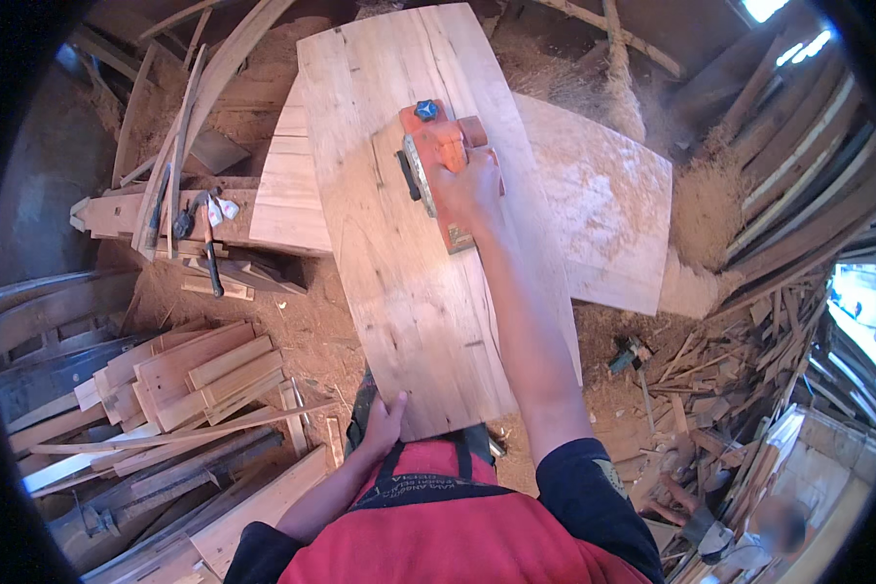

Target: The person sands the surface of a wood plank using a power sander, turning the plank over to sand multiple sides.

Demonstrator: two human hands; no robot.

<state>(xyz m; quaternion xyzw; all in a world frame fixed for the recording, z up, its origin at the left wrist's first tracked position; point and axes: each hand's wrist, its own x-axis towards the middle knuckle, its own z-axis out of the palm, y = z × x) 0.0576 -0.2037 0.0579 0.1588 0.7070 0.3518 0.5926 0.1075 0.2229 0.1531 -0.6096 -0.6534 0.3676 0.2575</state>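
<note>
A wide wooden panel (pixel 409 321) with curved ends stretches away from my body, lying across another wide board (pixel 613 204). My right hand (pixel 469 190) is closed round the handle of an orange electric planer (pixel 448 226), which rests on the panel's far half. A blue knob (pixel 426 110) tops the planer's far end. At the panel's near left corner, my left hand (pixel 387 420) grips the edge with the thumb side showing; its other fingers are partly hidden.
To the left, a hammer (pixel 210 243) lies on timber beside stacked planks (pixel 200 375). Sawdust (pixel 706 219) is heaped at right, near scrap wood (pixel 730 360) and a small power tool (pixel 633 355). Another person (pixel 730 535) is at lower right. Curved timbers (pixel 798 185) lean along the right.
</note>
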